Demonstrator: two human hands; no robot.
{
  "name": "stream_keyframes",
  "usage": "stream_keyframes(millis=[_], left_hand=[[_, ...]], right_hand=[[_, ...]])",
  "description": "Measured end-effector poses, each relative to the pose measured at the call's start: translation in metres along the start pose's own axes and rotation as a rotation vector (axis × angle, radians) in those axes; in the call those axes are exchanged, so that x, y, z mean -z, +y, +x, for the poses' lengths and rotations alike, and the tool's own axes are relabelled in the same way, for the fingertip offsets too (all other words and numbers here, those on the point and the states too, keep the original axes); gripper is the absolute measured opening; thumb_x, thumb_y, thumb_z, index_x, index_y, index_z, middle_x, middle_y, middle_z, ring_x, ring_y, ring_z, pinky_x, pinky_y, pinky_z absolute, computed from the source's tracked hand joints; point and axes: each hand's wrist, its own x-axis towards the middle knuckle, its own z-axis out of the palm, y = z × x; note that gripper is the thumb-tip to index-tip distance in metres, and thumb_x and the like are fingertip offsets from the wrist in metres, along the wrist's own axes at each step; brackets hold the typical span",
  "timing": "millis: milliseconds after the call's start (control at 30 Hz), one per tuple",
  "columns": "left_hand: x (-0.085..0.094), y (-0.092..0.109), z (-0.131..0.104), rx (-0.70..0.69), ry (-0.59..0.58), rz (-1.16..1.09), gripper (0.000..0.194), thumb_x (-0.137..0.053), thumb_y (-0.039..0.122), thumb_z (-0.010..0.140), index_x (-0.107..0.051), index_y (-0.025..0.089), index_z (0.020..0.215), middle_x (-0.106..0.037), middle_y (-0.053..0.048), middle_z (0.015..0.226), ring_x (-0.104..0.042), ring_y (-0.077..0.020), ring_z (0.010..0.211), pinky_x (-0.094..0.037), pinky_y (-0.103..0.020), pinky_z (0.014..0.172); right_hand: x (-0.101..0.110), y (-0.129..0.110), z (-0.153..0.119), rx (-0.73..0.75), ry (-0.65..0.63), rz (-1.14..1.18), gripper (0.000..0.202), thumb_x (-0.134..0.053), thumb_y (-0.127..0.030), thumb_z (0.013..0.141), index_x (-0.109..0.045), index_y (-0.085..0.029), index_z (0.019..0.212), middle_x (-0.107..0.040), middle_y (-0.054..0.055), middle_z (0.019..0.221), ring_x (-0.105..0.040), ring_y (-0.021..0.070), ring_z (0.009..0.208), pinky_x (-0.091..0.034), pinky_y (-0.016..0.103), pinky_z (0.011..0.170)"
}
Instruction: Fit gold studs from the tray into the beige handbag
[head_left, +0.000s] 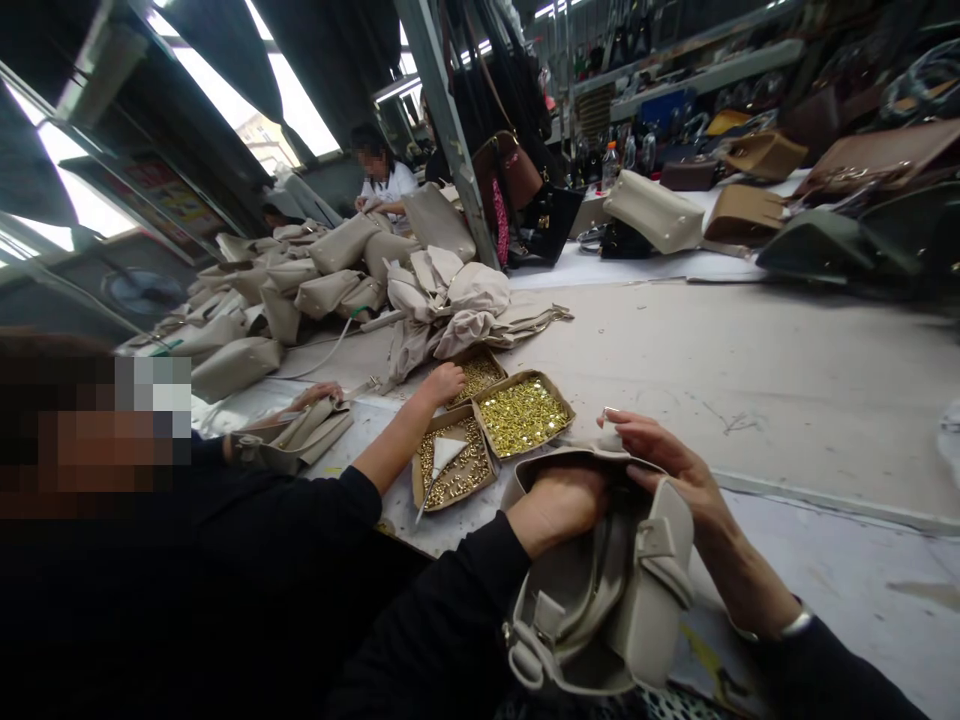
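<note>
A beige handbag (664, 600) stands open in front of me, its strap and buckle tab toward the right side. My left hand (559, 508) reaches down into the bag; its fingers are hidden inside. My right hand (671, 465) grips the far right rim, with the thumb at the bag's opening and the fingers outside. A small shiny spot shows at its fingertips, too small to name. Just beyond the bag lies a cardboard tray (571, 418) of gold-coloured metal pieces. Another tray (491, 478) beside it holds small studs and a white, pointed scoop-like piece (448, 455).
A co-worker on my left reaches one hand (448, 382) into a third tray (501, 368); their other hand (319, 395) is at another beige bag (304, 440). Beige bags (345, 245) are heaped behind. Finished-looking bags (656, 212) lie at the back right. A metal post (457, 130) rises there.
</note>
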Motion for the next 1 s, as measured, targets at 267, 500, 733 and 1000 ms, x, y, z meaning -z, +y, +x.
stream_keyframes(millis=[267, 500, 733, 1000], left_hand=[[0.049, 0.016, -0.036, 0.076, 0.028, -0.146, 0.024, -0.05, 0.021, 0.093, -0.074, 0.018, 0.092, -0.075, -0.007, 0.091, -0.066, -0.021, 0.082, -0.049, -0.03, 0.079], [0.056, 0.011, -0.041, 0.145, 0.186, -0.428, 0.021, -0.051, 0.031, 0.095, -0.058, 0.017, 0.081, -0.057, 0.0, 0.08, -0.05, -0.0149, 0.078, -0.039, -0.026, 0.072], [0.055, 0.011, -0.039, 0.248, 0.218, -0.761, 0.032, -0.059, 0.043, 0.09, -0.059, 0.015, 0.075, -0.049, 0.002, 0.069, -0.041, -0.0106, 0.064, -0.033, -0.023, 0.061], [0.054, 0.015, -0.038, 0.281, 0.27, -0.761, 0.028, -0.063, 0.039, 0.085, -0.073, 0.013, 0.081, -0.062, -0.004, 0.072, -0.05, -0.0124, 0.065, -0.036, -0.023, 0.061]], right_hand=[[0.001, 0.0, 0.001, 0.006, 0.031, -0.005, 0.034, -0.079, -0.035, 0.087, -0.074, -0.033, 0.121, -0.059, 0.008, 0.145, -0.055, 0.031, 0.135, -0.052, 0.044, 0.109], [0.003, 0.002, 0.001, -0.022, -0.02, -0.05, 0.041, -0.08, -0.036, 0.087, -0.071, -0.033, 0.126, -0.054, 0.008, 0.15, -0.053, 0.0298, 0.138, -0.047, 0.043, 0.113], [0.0, -0.004, -0.001, -0.054, -0.109, -0.07, 0.07, -0.088, -0.052, 0.076, -0.063, -0.034, 0.138, -0.044, 0.009, 0.159, -0.043, 0.0334, 0.145, -0.039, 0.048, 0.12], [0.012, -0.046, -0.002, 0.044, -0.178, -0.266, 0.043, -0.071, -0.058, 0.09, -0.075, -0.035, 0.125, -0.055, 0.008, 0.15, -0.045, 0.0355, 0.141, -0.042, 0.051, 0.115]])
